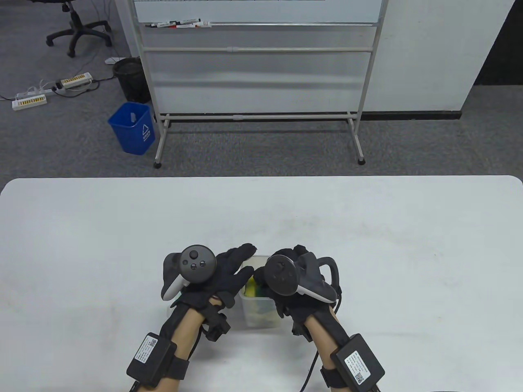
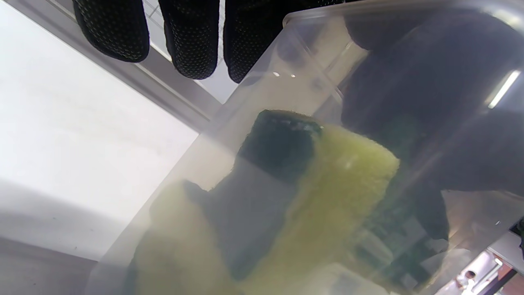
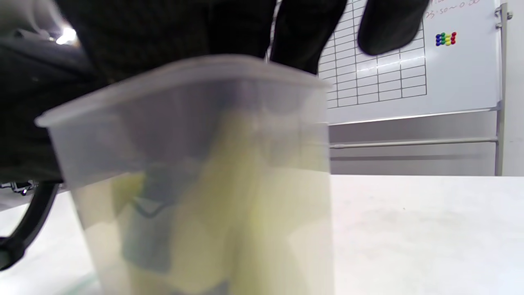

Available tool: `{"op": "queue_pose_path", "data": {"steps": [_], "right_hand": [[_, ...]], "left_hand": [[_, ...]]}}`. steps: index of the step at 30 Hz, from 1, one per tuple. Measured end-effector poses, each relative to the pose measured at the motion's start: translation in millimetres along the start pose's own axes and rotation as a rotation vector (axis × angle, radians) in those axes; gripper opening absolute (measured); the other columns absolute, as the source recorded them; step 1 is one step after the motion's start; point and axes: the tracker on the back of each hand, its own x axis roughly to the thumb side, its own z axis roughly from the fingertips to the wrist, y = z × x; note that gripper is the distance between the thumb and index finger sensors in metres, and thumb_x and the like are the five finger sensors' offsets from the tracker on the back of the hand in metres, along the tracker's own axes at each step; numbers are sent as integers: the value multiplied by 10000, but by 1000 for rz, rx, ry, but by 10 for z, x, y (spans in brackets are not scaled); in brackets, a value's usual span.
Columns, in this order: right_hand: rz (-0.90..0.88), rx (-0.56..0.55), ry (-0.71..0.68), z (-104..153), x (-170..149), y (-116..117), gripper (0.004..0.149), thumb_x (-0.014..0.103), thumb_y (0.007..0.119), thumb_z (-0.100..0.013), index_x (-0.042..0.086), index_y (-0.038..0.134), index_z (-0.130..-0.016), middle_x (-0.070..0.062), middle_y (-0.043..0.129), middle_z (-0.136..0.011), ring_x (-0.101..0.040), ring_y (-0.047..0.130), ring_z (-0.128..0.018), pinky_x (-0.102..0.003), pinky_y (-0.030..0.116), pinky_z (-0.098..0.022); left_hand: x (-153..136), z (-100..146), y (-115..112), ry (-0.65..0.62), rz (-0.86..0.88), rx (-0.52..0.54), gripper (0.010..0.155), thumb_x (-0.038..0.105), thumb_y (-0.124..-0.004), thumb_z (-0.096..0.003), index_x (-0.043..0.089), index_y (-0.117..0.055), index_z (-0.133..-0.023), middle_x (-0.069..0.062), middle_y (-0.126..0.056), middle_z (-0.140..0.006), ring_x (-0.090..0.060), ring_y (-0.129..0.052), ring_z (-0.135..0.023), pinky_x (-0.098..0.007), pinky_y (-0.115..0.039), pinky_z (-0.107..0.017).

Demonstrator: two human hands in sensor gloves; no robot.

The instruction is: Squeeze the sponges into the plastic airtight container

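A clear plastic container (image 1: 261,312) stands on the white table (image 1: 122,245) between my hands. Yellow sponges with dark green scrub sides (image 1: 251,290) are packed inside it. They show through the wall in the left wrist view (image 2: 327,196) and the right wrist view (image 3: 233,205). My left hand (image 1: 235,265) lies flat against the container's left side, its fingers (image 2: 188,37) straight outside the wall. My right hand (image 1: 286,265) is over the container's mouth. Through the wall its dark shape (image 2: 409,102) reaches down onto the sponges.
A wheeled whiteboard stand (image 1: 261,81) stands behind the table's far edge, with a blue bin (image 1: 132,128) and a black bin (image 1: 130,77) on the floor to its left. The table stretches wide on both sides of the hands.
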Motion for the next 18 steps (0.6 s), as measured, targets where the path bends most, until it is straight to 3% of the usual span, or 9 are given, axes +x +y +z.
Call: {"op": "queue_pose_path", "data": {"steps": [8,13,15,18], "right_hand": [[63,71,-4,-7,15,5,401,390,931,-405,296,967,-794,45,1085,-695,-205,798,-968,-693,470,-762],[-87,203,0,-15,-132,33,431,444,818,-461,277,954,-834,29,1036,-836,-164,636,-1038,-693,400,-776],[-174,261,-8,-32,-209,79,457,471,779,-469,253,961,-828,7,995,-904,-158,651,-1047,-695,397,-773],[-220,273,-16,-34,-248,101,498,508,739,-464,242,975,-813,-3,971,-932,-153,607,-1053,-692,376,-775]], "left_hand": [[5,3,-6,3,1,4,656,551,-655,-522,276,-531,-1105,-57,-678,-1164,-386,-672,-1054,-649,-633,-719],[6,5,-8,5,7,3,653,550,-653,-523,278,-531,-1104,-58,-677,-1164,-386,-673,-1054,-648,-633,-719],[5,5,-9,5,7,1,650,550,-652,-524,282,-533,-1104,-58,-679,-1164,-388,-672,-1054,-648,-632,-720],[2,7,-10,8,14,-2,650,551,-649,-525,286,-529,-1106,-59,-678,-1165,-388,-672,-1054,-648,-632,-720]]}}
